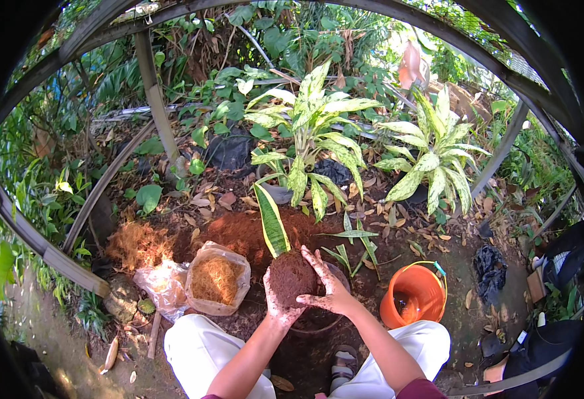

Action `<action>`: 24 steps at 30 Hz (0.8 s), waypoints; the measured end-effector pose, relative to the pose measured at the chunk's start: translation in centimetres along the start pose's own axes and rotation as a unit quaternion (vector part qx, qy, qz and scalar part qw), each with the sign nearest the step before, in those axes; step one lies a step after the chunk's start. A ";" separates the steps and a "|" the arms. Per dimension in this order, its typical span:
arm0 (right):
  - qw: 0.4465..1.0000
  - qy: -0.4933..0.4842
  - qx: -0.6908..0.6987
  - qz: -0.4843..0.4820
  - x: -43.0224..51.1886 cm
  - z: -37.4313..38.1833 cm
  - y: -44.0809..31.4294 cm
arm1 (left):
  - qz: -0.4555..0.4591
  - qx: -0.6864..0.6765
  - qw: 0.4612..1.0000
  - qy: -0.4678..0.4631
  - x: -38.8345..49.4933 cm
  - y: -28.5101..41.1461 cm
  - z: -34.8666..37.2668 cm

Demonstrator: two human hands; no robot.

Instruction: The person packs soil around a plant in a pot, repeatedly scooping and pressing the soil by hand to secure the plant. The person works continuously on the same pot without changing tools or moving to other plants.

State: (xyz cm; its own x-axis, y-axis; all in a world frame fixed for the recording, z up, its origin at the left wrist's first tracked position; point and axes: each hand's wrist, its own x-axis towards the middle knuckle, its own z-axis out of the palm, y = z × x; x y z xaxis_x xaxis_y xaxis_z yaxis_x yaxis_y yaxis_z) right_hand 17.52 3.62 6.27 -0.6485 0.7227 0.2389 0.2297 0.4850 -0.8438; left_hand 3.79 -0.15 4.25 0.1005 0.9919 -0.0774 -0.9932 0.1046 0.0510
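Note:
Between my hands is a rounded ball of dark brown soil (292, 279), from whose top a snake plant leaf (274, 222) with yellow edges sticks up. My left hand (278, 299) cups the ball from the left and below, its fingers partly hidden. My right hand (328, 289), fingers spread and dotted with soil, touches the ball's right side. Beneath my hands, partly covered by them, is a dark round pot (317, 326). To the left stands a clear plastic bag (244, 287) of orange-brown fibre. An orange bucket (389, 304) with some liquid inside stands at the right.
Reddish-brown soil (232, 232) lies heaped beyond my hands, beside loose fibre (140, 244). Cut leaves (364, 244) rest on the ground. Two variegated plants (304, 129) grow behind. A stone (122, 299) and a crumpled black plastic bag (490, 274) lie at the sides.

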 end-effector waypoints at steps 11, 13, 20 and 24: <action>0.979 0.176 -0.081 -0.069 -0.6 2.9 -0.5 | -0.009 0.099 0.994 -0.037 0.0 -0.2 -0.9; 0.975 0.203 0.043 -0.074 -0.4 3.1 0.0 | -0.008 0.130 0.991 -0.022 -0.1 -0.2 -1.2; 0.973 0.200 0.116 0.028 -0.1 2.0 -0.6 | -0.007 0.216 0.976 0.019 -0.2 -0.3 -1.8; 0.955 0.175 0.202 0.130 0.3 1.3 -0.6 | -0.009 0.250 0.968 0.034 0.0 -0.4 -2.4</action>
State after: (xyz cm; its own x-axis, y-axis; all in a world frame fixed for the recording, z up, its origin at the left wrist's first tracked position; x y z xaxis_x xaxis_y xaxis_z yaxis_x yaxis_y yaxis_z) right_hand 16.24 2.93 6.18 -0.3091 0.9475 0.0819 0.0051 0.0878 -0.9961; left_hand 4.06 -0.37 1.82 0.0967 0.9844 -0.1472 -0.8367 0.1605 0.5236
